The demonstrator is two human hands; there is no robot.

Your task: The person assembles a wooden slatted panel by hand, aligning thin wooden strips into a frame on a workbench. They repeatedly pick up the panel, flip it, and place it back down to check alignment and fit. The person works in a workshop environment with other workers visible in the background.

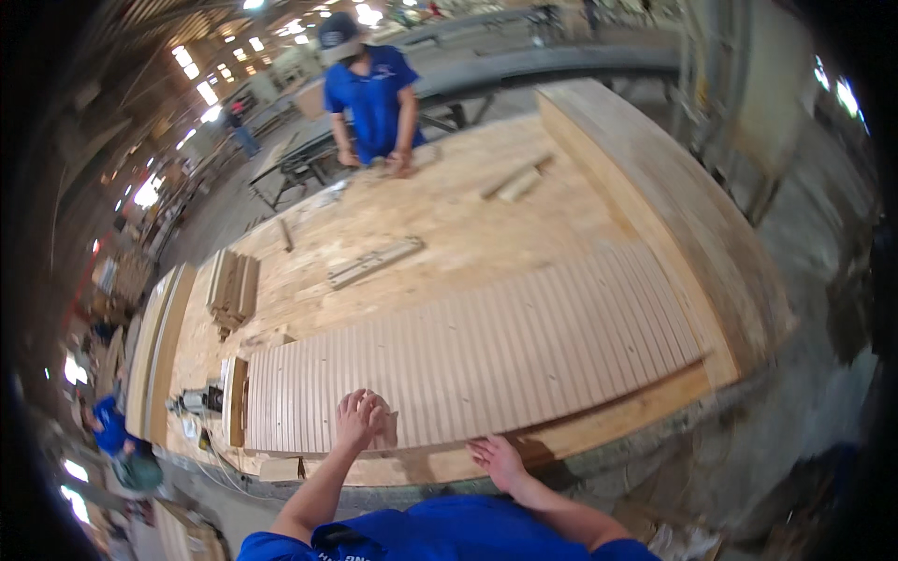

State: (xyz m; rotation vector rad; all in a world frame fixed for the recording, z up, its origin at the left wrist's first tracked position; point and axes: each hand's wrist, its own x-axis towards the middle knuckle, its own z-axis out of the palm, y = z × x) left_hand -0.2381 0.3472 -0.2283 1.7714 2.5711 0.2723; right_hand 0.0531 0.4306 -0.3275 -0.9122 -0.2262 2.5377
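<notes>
Left hand point(363, 421), head view: palm down on the slatted panel point(477, 346), fingers loosely bent; can't tell if it pinches anything. Right hand point(499, 460): at the panel's near edge, fingers half extended, thumb side unclear; can't tell if it grips.

Panel lies along the near edge of the tabletop point(458, 238), from the end block point(235, 402) near the near-left corner to the thick beam point(664, 187) along the right edge.

Progress, my read: slats sit side by side, row looks filled end to end, no obvious gap. Small dark spots on some slats; can't tell if they're fasteners, so can't call it fixed.

Loose: stacked strips point(232, 288) by the left edge, paired bars point(374, 263) mid tabletop, short offcuts point(517, 183) toward the far-right corner. Can't tell if any are due in. Power tool point(196, 402) sits at the near-left corner, no hand on it.

Writing: pale lettering on the wearer's blue shirt point(449, 533), pale mark on the co-worker's shirt point(379, 93). Nothing legible on the wood; tool label too small.
</notes>
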